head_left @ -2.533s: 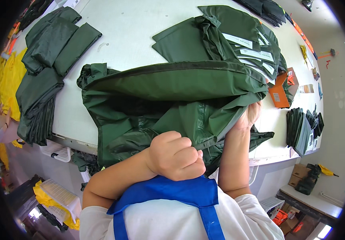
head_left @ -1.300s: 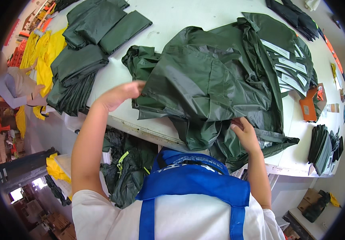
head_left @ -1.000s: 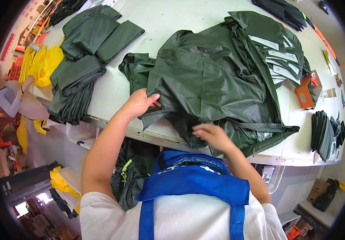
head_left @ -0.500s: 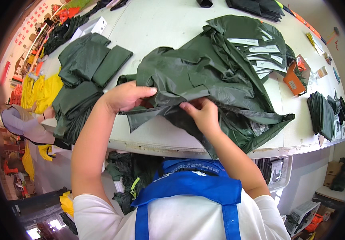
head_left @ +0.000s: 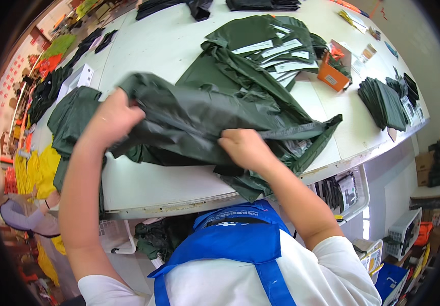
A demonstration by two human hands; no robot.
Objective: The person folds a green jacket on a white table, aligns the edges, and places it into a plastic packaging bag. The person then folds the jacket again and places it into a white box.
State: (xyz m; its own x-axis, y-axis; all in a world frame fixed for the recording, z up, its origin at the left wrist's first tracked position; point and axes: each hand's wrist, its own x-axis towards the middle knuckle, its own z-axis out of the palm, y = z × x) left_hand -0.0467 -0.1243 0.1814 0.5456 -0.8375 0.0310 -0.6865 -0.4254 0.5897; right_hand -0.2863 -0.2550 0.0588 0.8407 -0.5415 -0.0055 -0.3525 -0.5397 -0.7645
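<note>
A dark green waterproof garment (head_left: 194,112) lies rumpled across the white table in front of me. My left hand (head_left: 113,117) is closed on its left end and holds that part raised, slightly blurred by motion. Closer to the middle, my right hand (head_left: 245,148) grips the garment's near edge in a fist. The cloth's right corner spreads out flat toward the table edge. Just beyond the garment sits a pile of folded green pieces with white paper slips (head_left: 281,53).
Folded green garments (head_left: 74,117) are stacked at the left. An orange box (head_left: 334,71) and a bundle of green packets (head_left: 383,102) stand on the right of the white table (head_left: 148,191). A co-worker (head_left: 26,214) stands at far left beside yellow cloth (head_left: 41,168).
My left hand has moved left and lifted, pulling the garment's end out sideways. My right hand has turned into a fist on the cloth. The whole view has shifted and tilted.
</note>
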